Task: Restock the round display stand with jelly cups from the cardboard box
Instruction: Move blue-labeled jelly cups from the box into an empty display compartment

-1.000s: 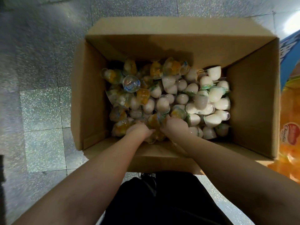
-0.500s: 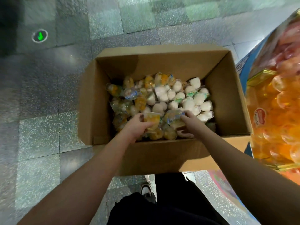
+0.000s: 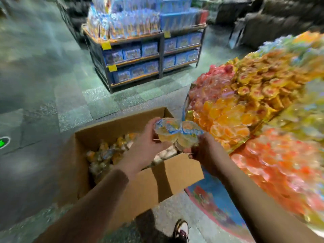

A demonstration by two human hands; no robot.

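Note:
My left hand [image 3: 146,145] grips an orange jelly cup [image 3: 165,131] with a blue-edged lid. My right hand [image 3: 204,151] grips a second orange jelly cup [image 3: 188,135] right beside it. Both cups are raised above the right end of the open cardboard box [image 3: 140,186], which stands on the floor and holds several orange and white jelly cups [image 3: 108,151]. The round display stand [image 3: 254,109] rises at the right, heaped with orange, red and yellow jelly cups; its near edge lies just right of my hands. The view is blurred by motion.
A dark shelf unit [image 3: 140,55] with blue boxes stands on the tiled floor beyond the box. My shoe [image 3: 180,230] is at the bottom, near the stand's blue printed base [image 3: 213,204]. A green floor marker [image 3: 3,142] sits at the far left.
Both hands have lifted out of the box, each with a jelly cup, and moved up and right toward the stand. The head has tilted up from the box to the shop floor.

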